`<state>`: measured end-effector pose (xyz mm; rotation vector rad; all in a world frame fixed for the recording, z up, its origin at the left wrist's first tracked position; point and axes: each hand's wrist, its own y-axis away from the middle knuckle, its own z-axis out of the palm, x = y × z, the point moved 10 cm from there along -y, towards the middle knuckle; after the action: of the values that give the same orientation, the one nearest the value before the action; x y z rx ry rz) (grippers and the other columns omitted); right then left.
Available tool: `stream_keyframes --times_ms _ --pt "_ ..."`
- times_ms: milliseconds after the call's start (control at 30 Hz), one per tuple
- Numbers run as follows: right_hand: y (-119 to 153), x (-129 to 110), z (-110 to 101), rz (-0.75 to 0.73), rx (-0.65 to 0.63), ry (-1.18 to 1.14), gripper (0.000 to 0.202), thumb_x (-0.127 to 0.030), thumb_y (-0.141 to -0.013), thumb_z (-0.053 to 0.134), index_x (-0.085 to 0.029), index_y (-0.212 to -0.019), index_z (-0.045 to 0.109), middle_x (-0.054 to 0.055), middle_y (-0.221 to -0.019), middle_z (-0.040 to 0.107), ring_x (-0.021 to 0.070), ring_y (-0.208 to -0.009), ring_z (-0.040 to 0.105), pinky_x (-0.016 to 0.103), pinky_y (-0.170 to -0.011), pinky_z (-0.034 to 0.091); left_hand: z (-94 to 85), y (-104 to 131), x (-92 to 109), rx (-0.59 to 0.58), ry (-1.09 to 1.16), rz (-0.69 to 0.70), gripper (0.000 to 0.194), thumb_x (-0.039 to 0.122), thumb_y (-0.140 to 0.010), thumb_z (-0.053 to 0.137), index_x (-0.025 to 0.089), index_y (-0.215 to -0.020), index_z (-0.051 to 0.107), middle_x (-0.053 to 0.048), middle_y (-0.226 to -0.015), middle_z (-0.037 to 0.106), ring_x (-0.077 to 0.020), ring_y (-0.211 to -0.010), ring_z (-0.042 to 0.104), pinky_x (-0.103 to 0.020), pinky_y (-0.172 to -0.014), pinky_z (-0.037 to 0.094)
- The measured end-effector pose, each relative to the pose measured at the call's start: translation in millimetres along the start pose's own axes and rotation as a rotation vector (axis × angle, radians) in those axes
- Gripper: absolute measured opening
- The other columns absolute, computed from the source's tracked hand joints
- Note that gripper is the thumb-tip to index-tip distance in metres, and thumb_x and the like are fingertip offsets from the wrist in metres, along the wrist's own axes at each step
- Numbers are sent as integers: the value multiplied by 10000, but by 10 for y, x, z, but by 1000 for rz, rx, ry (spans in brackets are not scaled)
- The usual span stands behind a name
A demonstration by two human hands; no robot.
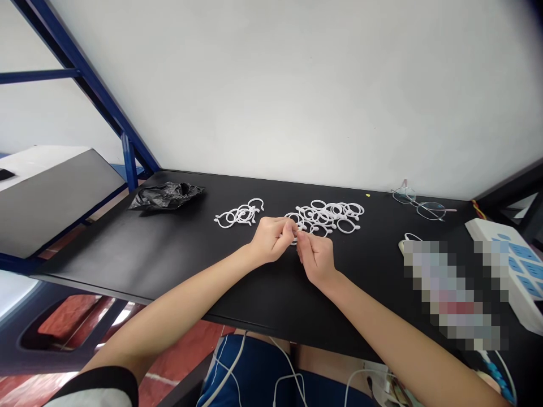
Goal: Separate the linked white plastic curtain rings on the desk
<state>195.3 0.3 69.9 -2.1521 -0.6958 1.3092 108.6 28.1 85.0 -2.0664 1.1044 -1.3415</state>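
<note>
My left hand and my right hand meet fingertip to fingertip above the black tabletop. Both are closed in a pinch, and a bit of a white plastic ring shows between them; the fingers cover most of it. Just behind my hands lies a loose pile of white plastic rings, each with small knobbed ends. A smaller cluster of the same rings sits to the left of my left hand, one of them sprung open at its far edge.
A crumpled black plastic bag lies at the back left of the black table. Eyeglasses rest at the back right. Nearer on the right are a blurred-out object and a white power strip. White cables hang over my lap.
</note>
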Motion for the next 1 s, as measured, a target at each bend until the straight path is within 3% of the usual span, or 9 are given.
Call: stream_keyframes --times_ms 433,1000 --pt "10 5 3 -13 10 -2 461 -247 -1005 358 -204 -548 405 -30 -434 429 86 -396 411 250 -471 308 -2 0 11 1 -20 19 499 310 -989 243 138 -660 577 -43 -585 596 -103 -512 526 -222 -515 419" --pt "62 165 51 192 -12 -80 565 -461 -1006 297 -217 -510 414 -20 -428 454 107 -437 472 250 -491 377 -24 6 43 10 -96 51 472 286 -979 276 137 -664 594 -35 -575 612 -105 -491 545 -215 -495 400"
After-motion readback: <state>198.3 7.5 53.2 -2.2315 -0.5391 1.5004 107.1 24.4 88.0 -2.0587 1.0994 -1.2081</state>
